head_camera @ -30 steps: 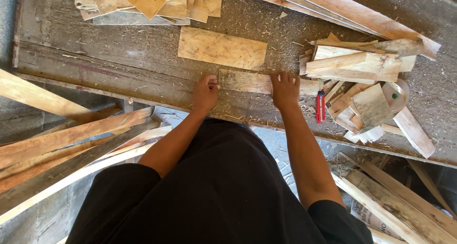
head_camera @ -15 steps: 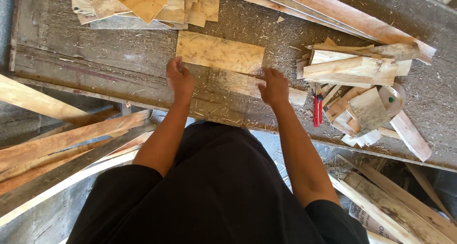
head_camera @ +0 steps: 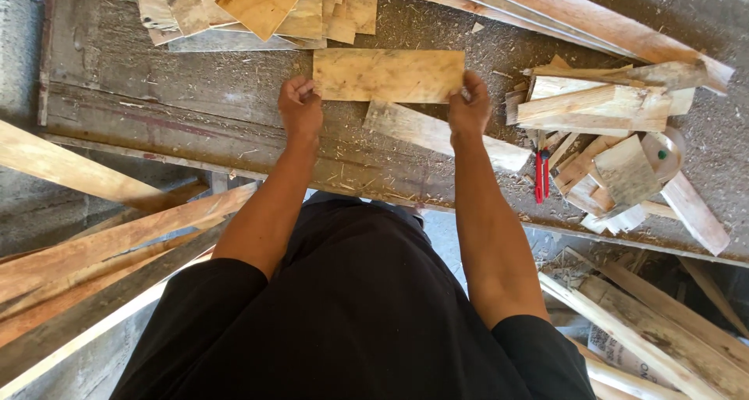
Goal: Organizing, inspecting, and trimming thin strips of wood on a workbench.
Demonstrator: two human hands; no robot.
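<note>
Gripping plywood panel (head_camera: 388,75) by ends: left hand (head_camera: 301,108), right hand (head_camera: 469,107), both closed.

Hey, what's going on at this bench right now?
A person in black stands at a dusty workbench, gripping a flat rectangular plywood piece by its two ends, the left hand on one end and the right hand on the other. A narrower board lies just below it. Plywood offcuts are stacked further back, a heap of wood scraps sits to the right, and a red tool lies beside that heap.
</note>
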